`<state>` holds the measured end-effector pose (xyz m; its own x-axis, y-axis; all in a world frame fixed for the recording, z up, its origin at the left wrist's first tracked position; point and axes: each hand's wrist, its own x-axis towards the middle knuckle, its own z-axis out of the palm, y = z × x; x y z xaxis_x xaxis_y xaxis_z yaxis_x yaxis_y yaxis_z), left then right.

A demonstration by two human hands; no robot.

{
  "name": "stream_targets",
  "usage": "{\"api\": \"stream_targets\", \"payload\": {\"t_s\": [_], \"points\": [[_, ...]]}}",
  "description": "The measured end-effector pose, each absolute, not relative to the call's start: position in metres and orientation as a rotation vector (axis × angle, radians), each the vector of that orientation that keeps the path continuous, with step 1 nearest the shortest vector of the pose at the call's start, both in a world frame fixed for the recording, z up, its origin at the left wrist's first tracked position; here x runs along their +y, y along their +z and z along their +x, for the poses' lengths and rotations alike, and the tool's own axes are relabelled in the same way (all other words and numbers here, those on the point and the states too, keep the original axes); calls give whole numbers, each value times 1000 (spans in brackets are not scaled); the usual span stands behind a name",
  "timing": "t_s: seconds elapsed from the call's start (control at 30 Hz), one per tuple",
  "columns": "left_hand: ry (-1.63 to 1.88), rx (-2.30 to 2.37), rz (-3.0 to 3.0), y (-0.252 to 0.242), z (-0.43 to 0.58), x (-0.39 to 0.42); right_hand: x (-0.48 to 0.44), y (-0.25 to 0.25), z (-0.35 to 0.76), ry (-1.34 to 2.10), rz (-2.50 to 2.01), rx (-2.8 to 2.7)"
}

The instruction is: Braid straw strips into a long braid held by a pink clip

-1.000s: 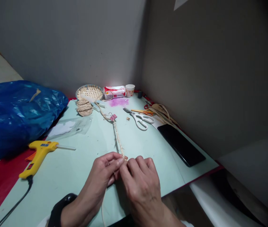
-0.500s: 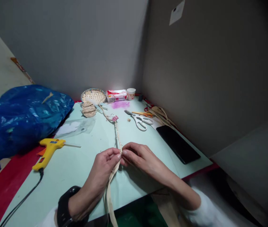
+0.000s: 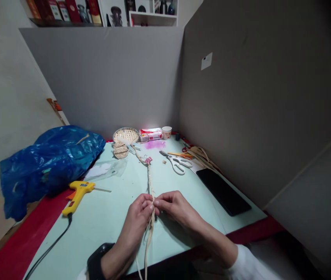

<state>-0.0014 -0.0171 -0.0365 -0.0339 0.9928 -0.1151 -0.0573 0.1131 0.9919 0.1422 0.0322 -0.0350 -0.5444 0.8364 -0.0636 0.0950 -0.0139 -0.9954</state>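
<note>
A pale plaited straw cord (image 3: 149,179) runs down the green mat (image 3: 107,210) from a pink binder clip (image 3: 148,159) toward me. My left hand (image 3: 140,213) and my right hand (image 3: 173,207) meet at the cord's near end, fingertips pinched on it. Loose flat strands (image 3: 147,249) hang from the pinch over the table's front edge. A black watch (image 3: 97,264) sits on my left wrist.
A yellow glue gun (image 3: 78,194) with a black cable lies at the left, a blue plastic bag (image 3: 48,163) behind it. White scissors (image 3: 178,163), a black phone (image 3: 223,190), straw strips (image 3: 202,155), a woven tray (image 3: 126,135), woven discs (image 3: 120,150) and a cup (image 3: 167,132) lie farther back. Grey partitions enclose the desk.
The camera has tilted up, so shelves and more wall show. My right hand has drawn out to the right of the cord, and both hands still pinch the plait's end.
</note>
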Motion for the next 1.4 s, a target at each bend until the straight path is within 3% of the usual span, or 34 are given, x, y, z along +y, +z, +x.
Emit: {"api": "stream_targets", "payload": {"t_s": [0.27,0.53,0.67,0.87,1.17,1.3,1.4], "points": [[1144,1296,1119,-34,-4,-17,24,-42,136,1330,-1029,-1669],[955,1731,1725,-13,-8,-34,12,-37,136,1156,-1078,-1659],[899,1779,1694,-5,-13,-37,12,-40,134,1120,-1059,-1687],[977,1723,1532,-10,-7,-41,16,-42,130,1271,-1024,-1648],[934,2049,2123,-34,25,-53,19,-24,135,1696,-932,-1340],[824,1966,2291,-30,29,-64,22,-28,139,1738,-935,-1293],[978,1892,2284,-14,14,-69,23,-30,142,1724,-952,-1308]]}}
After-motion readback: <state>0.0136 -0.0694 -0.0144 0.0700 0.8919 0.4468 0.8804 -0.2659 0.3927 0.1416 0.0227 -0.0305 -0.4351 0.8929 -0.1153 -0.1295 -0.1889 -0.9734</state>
